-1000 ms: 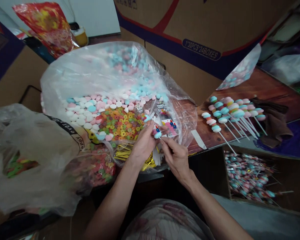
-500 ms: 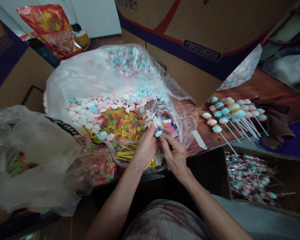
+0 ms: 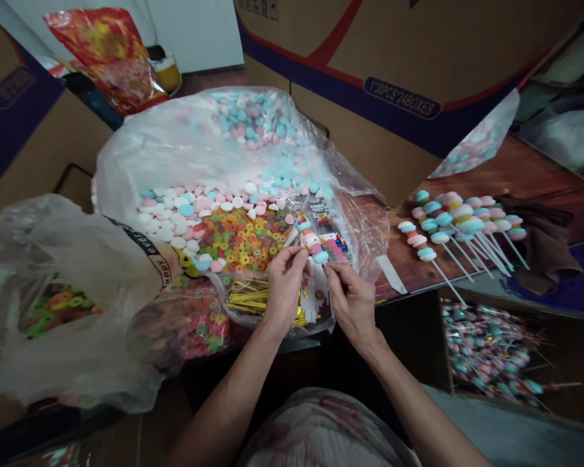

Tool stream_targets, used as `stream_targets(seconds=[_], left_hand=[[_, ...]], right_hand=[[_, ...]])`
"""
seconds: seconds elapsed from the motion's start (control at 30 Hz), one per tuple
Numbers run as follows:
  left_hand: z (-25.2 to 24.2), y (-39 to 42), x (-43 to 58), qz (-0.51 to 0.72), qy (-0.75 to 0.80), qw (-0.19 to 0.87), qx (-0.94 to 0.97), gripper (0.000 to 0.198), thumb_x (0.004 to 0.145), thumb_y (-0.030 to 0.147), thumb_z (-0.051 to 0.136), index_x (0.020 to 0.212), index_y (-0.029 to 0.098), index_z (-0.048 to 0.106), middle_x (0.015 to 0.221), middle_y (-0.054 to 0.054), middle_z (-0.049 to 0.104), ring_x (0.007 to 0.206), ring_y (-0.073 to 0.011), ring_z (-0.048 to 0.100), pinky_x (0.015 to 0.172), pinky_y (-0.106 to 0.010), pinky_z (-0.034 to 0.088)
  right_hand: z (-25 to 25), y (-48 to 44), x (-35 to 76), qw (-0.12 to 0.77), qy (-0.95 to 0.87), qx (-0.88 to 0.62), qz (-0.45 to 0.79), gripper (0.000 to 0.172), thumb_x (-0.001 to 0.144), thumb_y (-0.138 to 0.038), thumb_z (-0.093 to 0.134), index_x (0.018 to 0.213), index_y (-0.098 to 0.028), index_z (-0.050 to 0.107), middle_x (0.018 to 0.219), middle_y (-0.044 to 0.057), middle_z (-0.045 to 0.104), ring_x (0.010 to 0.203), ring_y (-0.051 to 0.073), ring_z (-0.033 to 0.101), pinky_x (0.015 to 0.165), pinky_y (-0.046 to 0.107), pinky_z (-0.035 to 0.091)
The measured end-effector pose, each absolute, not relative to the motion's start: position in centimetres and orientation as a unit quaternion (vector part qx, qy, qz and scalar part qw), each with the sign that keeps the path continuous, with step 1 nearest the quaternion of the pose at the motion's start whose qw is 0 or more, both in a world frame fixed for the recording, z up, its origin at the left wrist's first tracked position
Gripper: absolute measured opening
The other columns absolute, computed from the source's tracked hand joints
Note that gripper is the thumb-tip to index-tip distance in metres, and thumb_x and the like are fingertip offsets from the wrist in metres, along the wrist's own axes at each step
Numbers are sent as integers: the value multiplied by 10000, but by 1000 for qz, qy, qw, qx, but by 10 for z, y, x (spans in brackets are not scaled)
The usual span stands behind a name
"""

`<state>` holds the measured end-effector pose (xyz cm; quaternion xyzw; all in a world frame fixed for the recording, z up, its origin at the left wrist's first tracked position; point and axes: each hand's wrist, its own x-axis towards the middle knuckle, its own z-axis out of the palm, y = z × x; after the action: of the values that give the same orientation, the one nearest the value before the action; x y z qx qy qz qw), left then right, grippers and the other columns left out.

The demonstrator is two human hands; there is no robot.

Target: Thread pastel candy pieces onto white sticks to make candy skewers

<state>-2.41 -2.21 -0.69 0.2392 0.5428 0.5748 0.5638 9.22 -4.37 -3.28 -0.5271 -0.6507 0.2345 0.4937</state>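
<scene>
A candy skewer (image 3: 312,244) of stacked pastel marshmallows and fruity gummy rings points up and away, just above the open candy bag. At its lower end, my right hand (image 3: 354,297) pinches the stick below the bottom blue marshmallow. My left hand (image 3: 286,285) is close on the skewer's left side, thumb and fingertips together; whatever they hold is hidden. Under the hands lie gold twist ties (image 3: 247,296) and white sticks (image 3: 310,301). Beyond them are loose gummy rings (image 3: 246,239), marshmallows (image 3: 168,211) and printed clear wrappers (image 3: 333,241).
Finished-looking marshmallow skewers (image 3: 460,217) lie at the table's right, beside a brown cloth (image 3: 547,243). Below, an open carton (image 3: 564,350) holds many wrapped skewers. A plastic bag of gummy rings (image 3: 78,259) bulges at left. Large cardboard boxes (image 3: 350,123) stand behind.
My left fingers have come off the skewer's marshmallows and moved slightly left, exposing more of it. My right hand has shifted a little right with the stick. The whole view has shifted slightly.
</scene>
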Motion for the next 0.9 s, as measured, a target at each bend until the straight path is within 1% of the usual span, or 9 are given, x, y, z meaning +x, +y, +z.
stream_targets(seconds=[0.13, 0.27, 0.37, 0.47, 0.53, 0.63, 0.73, 0.8, 0.9], left_hand=[[-10, -16, -24, 586, 518, 583, 222, 155, 723, 269, 739, 700, 149, 645, 554, 34, 534, 483, -58, 460, 452, -165, 339], [-12, -12, -28, 598, 489, 605, 193, 167, 683, 239, 743, 662, 140, 610, 553, 41, 503, 465, -33, 412, 428, -160, 268], [-10, -10, -34, 567, 464, 663, 155, 197, 652, 230, 751, 646, 134, 579, 562, 41, 487, 452, -21, 385, 419, -151, 252], [-5, -9, -39, 523, 446, 716, 127, 224, 635, 227, 750, 636, 138, 544, 558, 46, 469, 429, -12, 355, 410, -146, 239], [-3, -11, -39, 515, 452, 716, 134, 237, 634, 232, 750, 631, 139, 532, 559, 46, 463, 425, -10, 349, 408, -146, 231], [-2, -15, -35, 538, 468, 678, 180, 231, 650, 244, 744, 633, 141, 537, 572, 43, 458, 444, -14, 356, 412, -150, 225], [-3, -20, -31, 553, 475, 651, 211, 235, 663, 248, 733, 618, 147, 525, 570, 42, 449, 457, -20, 360, 416, -156, 225], [-3, -21, -33, 547, 469, 661, 209, 249, 656, 248, 737, 616, 150, 512, 568, 43, 447, 460, -24, 362, 420, -159, 231], [-3, -19, -39, 528, 447, 702, 169, 273, 629, 256, 757, 637, 156, 503, 560, 49, 446, 452, -28, 347, 427, -163, 242]], right_hand=[[-34, -44, 97, 467, -696, -520, 164, 184, 939, -204, 520, 988, -167, 694, 731, 30, 709, 558, 116, 614, 569, 219, 480], [-33, -43, 101, 429, -728, -525, 103, 193, 942, -182, 504, 946, -148, 694, 672, 29, 688, 508, 104, 577, 540, 210, 448], [-31, -40, 107, 412, -744, -515, 108, 195, 951, -195, 509, 927, -137, 693, 630, 24, 664, 495, 102, 566, 533, 208, 434], [-30, -37, 112, 404, -761, -499, 89, 196, 953, -200, 507, 945, -147, 696, 639, 27, 677, 499, 106, 575, 536, 211, 428], [-30, -36, 112, 398, -773, -490, 61, 199, 949, -184, 502, 926, -154, 697, 629, 27, 676, 497, 107, 572, 533, 215, 416], [-30, -38, 107, 393, -779, -488, 23, 220, 952, -156, 484, 877, -155, 691, 601, 20, 648, 505, 107, 566, 538, 216, 399], [-30, -39, 99, 391, -772, -501, -17, 229, 955, -137, 474, 874, -139, 689, 568, 15, 613, 492, 107, 545, 530, 225, 381], [-31, -39, 95, 392, -770, -502, -35, 233, 956, -133, 472, 871, -134, 688, 554, 11, 601, 485, 108, 535, 523, 231, 372], [-33, -38, 92, 409, -772, -487, -22, 209, 956, -132, 486, 885, -136, 682, 564, 2, 602, 492, 102, 542, 533, 223, 387]])
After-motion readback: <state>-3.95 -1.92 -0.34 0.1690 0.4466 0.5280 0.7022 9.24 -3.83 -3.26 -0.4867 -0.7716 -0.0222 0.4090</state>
